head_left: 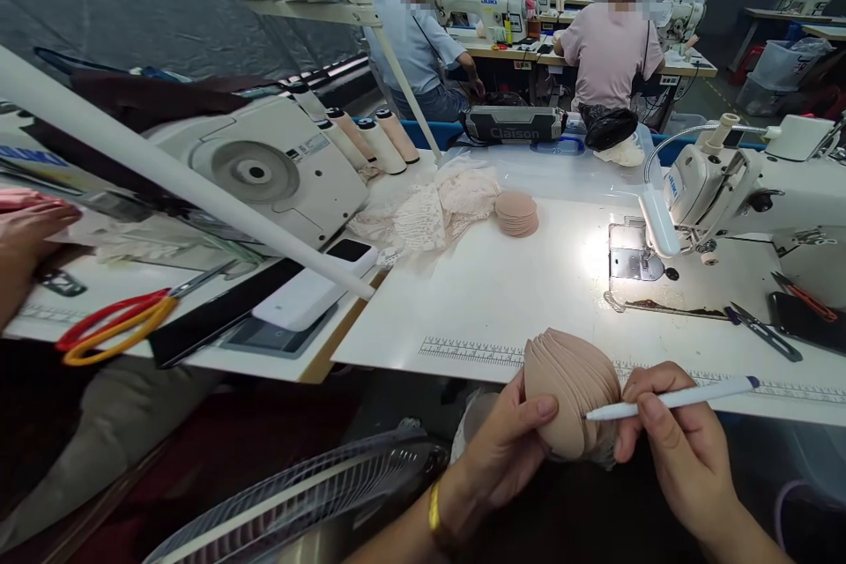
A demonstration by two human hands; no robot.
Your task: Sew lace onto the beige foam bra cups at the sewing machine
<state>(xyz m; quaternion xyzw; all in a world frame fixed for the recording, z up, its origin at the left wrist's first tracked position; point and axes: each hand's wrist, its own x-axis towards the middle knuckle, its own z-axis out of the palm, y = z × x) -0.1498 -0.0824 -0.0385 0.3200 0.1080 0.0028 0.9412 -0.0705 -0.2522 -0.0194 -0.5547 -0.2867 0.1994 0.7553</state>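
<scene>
My left hand [508,436] grips a fanned stack of beige rounded fabric pieces [568,388], its thumb pressed on the front piece. Between the thumb and fingers of my right hand [680,441] is a white marker pen [704,394] with a dark end pointing right. The pen's left tip lies at the right side of the stack; whether it touches cannot be made out. Both hands are in front of the table edge. A smaller pile of beige round pieces [516,213] rests farther back on the white table [410,308], beside cream lace fabric [429,211].
A lit sewing machine [740,185] stands at right, with thread snips [767,333] near it. Left are another machine [257,167], scissors [132,317], thread cones [376,141] and a co-worker's hand [33,233]. A fan [317,493] stands below the table. Two people sit behind.
</scene>
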